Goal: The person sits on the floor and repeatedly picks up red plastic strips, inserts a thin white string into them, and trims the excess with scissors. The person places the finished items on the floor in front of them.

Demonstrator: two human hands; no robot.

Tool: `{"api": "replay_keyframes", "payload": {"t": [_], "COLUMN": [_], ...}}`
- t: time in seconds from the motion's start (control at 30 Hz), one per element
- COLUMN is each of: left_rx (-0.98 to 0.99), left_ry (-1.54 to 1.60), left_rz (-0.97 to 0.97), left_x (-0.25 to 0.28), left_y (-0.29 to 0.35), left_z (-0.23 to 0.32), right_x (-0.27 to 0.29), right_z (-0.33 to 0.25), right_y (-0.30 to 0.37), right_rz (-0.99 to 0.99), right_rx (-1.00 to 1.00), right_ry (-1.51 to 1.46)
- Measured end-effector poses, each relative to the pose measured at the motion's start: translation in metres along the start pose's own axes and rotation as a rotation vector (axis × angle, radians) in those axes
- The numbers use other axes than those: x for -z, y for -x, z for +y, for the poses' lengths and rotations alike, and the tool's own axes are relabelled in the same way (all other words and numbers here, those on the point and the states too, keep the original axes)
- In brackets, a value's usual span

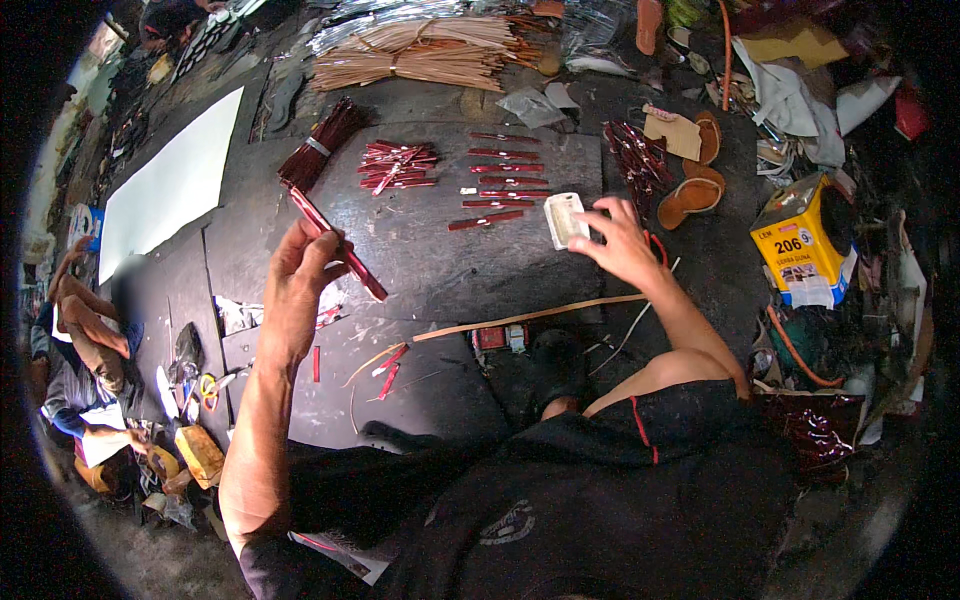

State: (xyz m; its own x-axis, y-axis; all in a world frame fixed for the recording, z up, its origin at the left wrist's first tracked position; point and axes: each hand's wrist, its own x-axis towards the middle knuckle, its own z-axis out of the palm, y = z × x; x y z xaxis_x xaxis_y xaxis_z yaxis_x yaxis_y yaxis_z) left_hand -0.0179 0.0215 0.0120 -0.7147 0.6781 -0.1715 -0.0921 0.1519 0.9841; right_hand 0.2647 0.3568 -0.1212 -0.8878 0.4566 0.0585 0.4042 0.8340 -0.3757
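Dark and crowded was the workshop floor [430,270], made of flat black slabs, and the person sat low over it with both forearms coming from the lower edge. Far on the left lay a big white sheet [170,185]. At the top lay a large bundle of pale thin sticks [420,55]. At the right stood a yellow box [805,240], and near it a pair of brown sandals [695,180].

On the slab in front were short red strips in rows [500,180], a loose heap of red pieces [395,165] beside them, and two dark red bundles [320,145] [635,150], one at each side. A long pale stick [530,315] lay across the floor between the arms, pointing left to right.

The left hand [300,275] held a long red strip [335,245] pinched between thumb and fingers. Its long axis ran diagonal, the upper end pointing up and left, the lower end down and right, above the floor. The right hand [625,240] had its grip on a small white rectangular box [565,218], fingers on its right edge, close to the rows of strips. Another person sat at the far left.
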Motion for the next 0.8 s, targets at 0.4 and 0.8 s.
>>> {"api": "replay_keyframes", "payload": {"t": [0.4,0.8], "left_rx": [0.134,0.198], "left_ry": [-0.034,-0.028], "left_rz": [-0.036,-0.244], "left_x": [-0.006,-0.006], "left_y": [0.003,0.015], "left_z": [0.011,0.016], "right_x": [-0.042,0.006], "right_z": [0.017,-0.082], "right_y": [-0.006,-0.048], "right_rz": [0.021,0.003], "right_rx": [0.094,0.181], "right_ry": [0.218,-0.383]}}
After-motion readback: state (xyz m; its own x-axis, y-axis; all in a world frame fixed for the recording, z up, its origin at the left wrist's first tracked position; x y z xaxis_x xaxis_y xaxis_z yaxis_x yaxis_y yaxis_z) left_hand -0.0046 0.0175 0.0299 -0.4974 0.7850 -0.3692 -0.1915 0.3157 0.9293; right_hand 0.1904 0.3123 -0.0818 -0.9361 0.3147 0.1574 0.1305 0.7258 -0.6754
